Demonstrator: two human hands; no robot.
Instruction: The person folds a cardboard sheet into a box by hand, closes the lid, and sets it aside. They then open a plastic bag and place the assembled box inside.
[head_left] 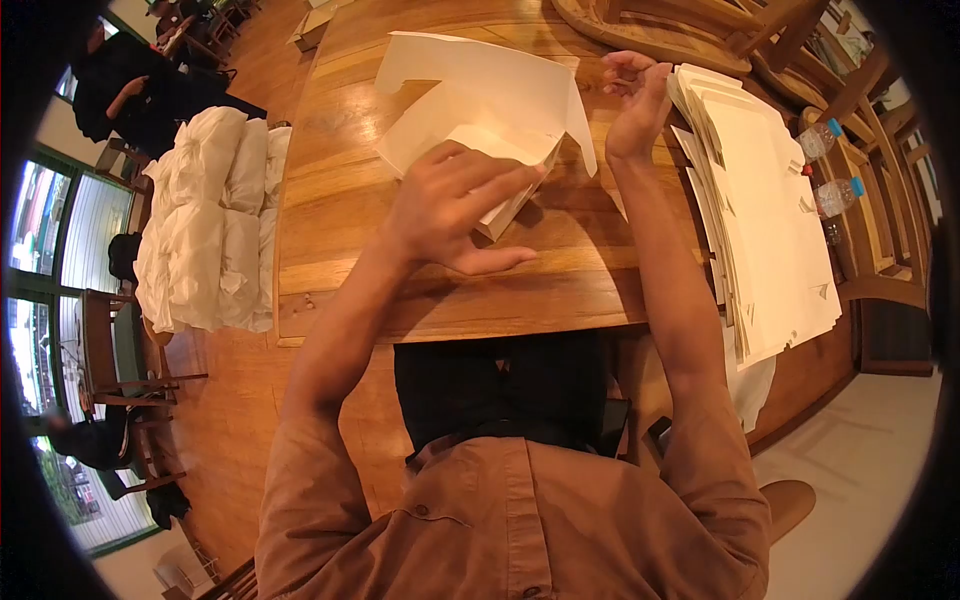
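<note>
"Starting from the left edge, what is there to see?"

"Windows (95, 230) run down that side of the frame. A person in dark clothing (110, 85) is at the upper left. Below and to the right, plump white bundles (200, 220) are piled up beside the wooden table (330, 250), which fills the upper middle."

"What about the left hand?"

"Your left hand (455, 205) is just left of centre, back turned up, fingers extended and thumb well apart from them. It grasps nothing. It lies across the near part of the box, and whether your fingertips press on the card you cannot tell from here."

"And the box?"

"The white card box (480, 60) sits on the table at upper centre, its top open and panels standing up at the far side and the right."

"The right hand?"

"Your right hand (640, 100) is raised right of the box, fingers loosely curled with nothing visible in them. It is just beside a stack of flat white card sheets (765, 220) at the right."

"Anything farther over?"

"Clear bottles with blue caps (838, 197), then wooden chairs (885, 185) toward the right edge."
</note>
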